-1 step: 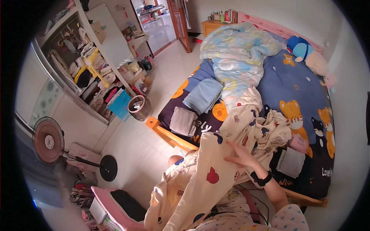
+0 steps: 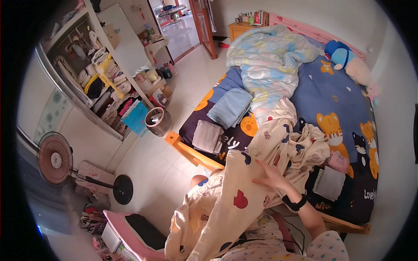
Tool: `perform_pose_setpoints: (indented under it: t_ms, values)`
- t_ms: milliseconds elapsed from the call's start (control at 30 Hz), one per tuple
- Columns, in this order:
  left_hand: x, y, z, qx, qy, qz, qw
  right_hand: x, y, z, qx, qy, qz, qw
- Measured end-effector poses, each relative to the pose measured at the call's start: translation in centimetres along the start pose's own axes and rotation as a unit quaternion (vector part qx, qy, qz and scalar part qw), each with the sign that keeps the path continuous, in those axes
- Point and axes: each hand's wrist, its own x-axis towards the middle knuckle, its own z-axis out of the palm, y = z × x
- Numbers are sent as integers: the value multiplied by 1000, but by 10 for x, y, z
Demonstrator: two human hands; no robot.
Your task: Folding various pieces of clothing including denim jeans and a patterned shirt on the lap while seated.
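Observation:
A cream cloth printed with red, navy and flag motifs, like a sheet or quilt cover, hangs over my lap and runs up onto the bed. My right hand, with a black band on the wrist, lies against its upper part; the fingers are spread and stretched out. My left hand does not show. The cloth's far end lies bunched on the bed, next to a pale patterned quilt. A folded blue cloth and a folded greyish-pink cloth lie to the left of the bunched part.
A folded grey cloth and a small pink one lie on the bed's right. The wooden bed frame borders the floor. At left stand a fan, an open wardrobe and a bin. A pink-edged chair is near.

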Motion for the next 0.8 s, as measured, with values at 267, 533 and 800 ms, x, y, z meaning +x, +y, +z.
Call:
perform_pose_setpoints:
  t_ms: [267,533,800]
  values:
    - [28,-27,6,-7,-68,-63,996,6,22,31,155,-82,93,980]
    - [111,-109,-3,-209,7,-29,978,12,23,-101,37,277,80,957]
    - [148,-57,-27,-228,310,91,919,-54,-81,-191,245,435,-176,849]
